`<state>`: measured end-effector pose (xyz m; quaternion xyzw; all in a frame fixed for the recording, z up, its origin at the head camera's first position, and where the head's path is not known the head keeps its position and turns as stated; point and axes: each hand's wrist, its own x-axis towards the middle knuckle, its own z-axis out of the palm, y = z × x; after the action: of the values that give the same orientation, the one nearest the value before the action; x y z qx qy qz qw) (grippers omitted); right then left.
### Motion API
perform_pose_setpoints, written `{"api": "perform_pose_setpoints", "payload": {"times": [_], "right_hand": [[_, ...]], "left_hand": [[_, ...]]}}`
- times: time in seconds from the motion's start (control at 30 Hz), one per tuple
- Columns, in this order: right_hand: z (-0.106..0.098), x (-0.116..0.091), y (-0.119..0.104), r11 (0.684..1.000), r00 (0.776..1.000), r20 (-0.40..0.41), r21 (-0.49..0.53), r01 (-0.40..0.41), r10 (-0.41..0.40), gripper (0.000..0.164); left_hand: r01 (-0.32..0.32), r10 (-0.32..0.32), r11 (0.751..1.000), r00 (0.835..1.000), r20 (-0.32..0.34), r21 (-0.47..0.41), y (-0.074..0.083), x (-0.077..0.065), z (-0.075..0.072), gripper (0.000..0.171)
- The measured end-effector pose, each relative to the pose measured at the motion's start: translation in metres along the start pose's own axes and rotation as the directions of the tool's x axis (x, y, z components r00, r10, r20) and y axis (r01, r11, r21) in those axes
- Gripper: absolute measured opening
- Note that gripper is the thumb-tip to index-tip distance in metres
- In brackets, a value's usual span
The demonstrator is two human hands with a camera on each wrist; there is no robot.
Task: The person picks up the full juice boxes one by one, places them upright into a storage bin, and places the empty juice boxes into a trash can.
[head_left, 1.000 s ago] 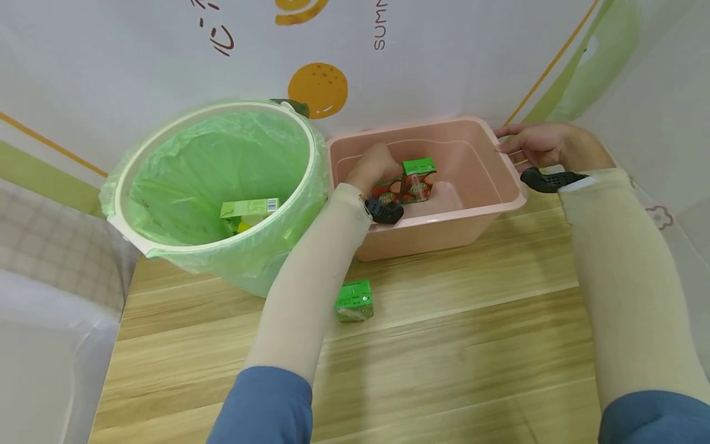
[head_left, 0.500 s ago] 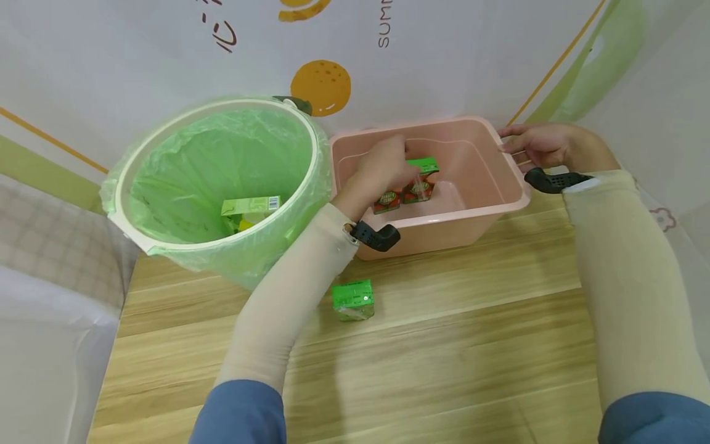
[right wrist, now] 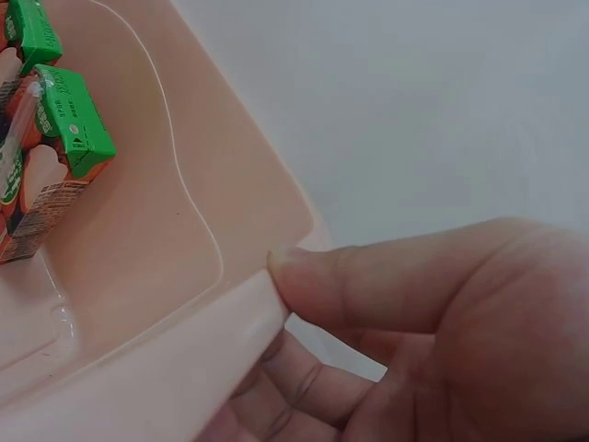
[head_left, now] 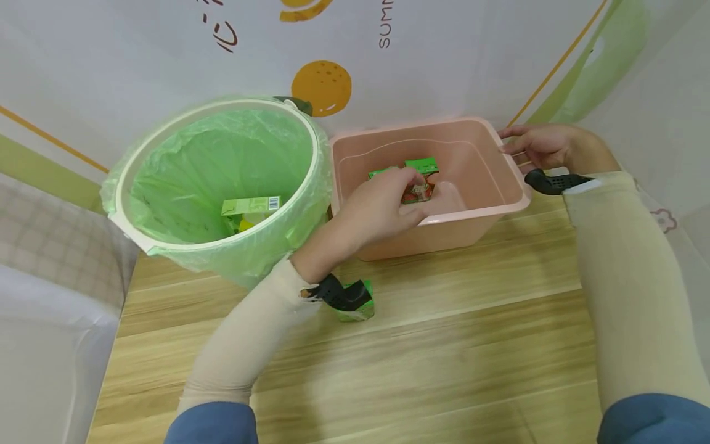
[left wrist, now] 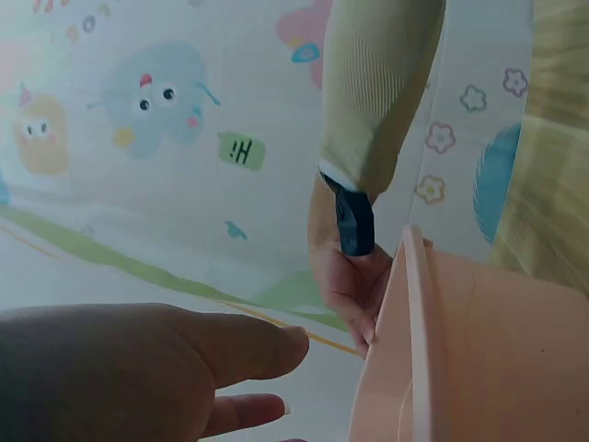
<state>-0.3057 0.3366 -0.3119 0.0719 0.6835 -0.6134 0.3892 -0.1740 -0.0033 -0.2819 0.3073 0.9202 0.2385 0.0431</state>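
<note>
A pink plastic basin point(head_left: 471, 148) stands on the wooden table against the backdrop. Two small green-topped drink cartons stand inside it: one carton point(head_left: 423, 164) shows clearly, while the other carton point(head_left: 379, 173) is partly behind my left hand point(head_left: 373, 206). That hand hovers over the basin's front rim, thumb and fingers apart in the left wrist view, with nothing between them. At the basin's right end, my right hand point(right wrist: 405, 313) pinches the rim, thumb on top and fingers beneath. A third green carton point(head_left: 357, 316) lies on the table, partly covered by the left wrist's black camera.
Left of the basin stands a round bin point(head_left: 123, 185) with a white rim and a green bag liner. A light green box point(head_left: 252, 205) and something yellow lie inside it. A printed backdrop point(head_left: 432, 68) hangs behind.
My left hand has drawn back out of the basin, toward me, to its front rim. The cartons inside stay where they were. My right hand keeps its hold on the rim.
</note>
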Motion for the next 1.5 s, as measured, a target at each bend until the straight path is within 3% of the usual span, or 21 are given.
{"api": "perform_pose_setpoints", "payload": {"times": [0.37, 0.67, 0.87, 1.03, 1.17, 1.33, 1.5], "right_hand": [[-0.003, 0.001, 0.001, 1.000, 1.000, 0.011, 0.010, 0.006, -0.006, 0.035], [-0.001, 0.001, 0.000, 1.000, 1.000, 0.005, 0.005, -0.003, 0.003, 0.034], [-0.001, -0.001, 0.000, 1.000, 1.000, 0.001, 0.026, -0.008, 0.008, 0.035], [-0.002, -0.001, 0.000, 1.000, 1.000, 0.007, 0.024, -0.006, 0.005, 0.036], [-0.002, -0.001, -0.001, 1.000, 1.000, -0.004, 0.021, -0.008, 0.008, 0.036], [-0.001, -0.001, 0.000, 1.000, 1.000, -0.001, 0.018, -0.006, 0.006, 0.037], [-0.001, 0.000, 0.000, 0.999, 1.000, 0.000, 0.033, -0.005, 0.005, 0.035]], "left_hand": [[-0.143, 0.144, 0.979, 0.990, -0.004, -0.146, -0.021, -0.063, 0.005, 0.041], [-0.101, 0.100, 0.959, 0.995, -0.016, -0.264, -0.052, -0.113, 0.021, 0.036], [-0.052, 0.056, 0.925, 0.998, 0.002, -0.376, -0.079, -0.139, 0.037, 0.042], [-0.114, 0.125, 0.878, 0.992, -0.009, -0.465, -0.098, -0.146, 0.063, 0.060], [-0.126, 0.141, 0.843, 0.990, -0.012, -0.522, -0.106, -0.145, 0.083, 0.071], [-0.100, 0.123, 0.809, 0.992, 0.001, -0.580, -0.109, -0.140, 0.100, 0.074], [-0.061, 0.081, 0.786, 0.997, 0.004, -0.615, -0.103, -0.135, 0.104, 0.071]]}}
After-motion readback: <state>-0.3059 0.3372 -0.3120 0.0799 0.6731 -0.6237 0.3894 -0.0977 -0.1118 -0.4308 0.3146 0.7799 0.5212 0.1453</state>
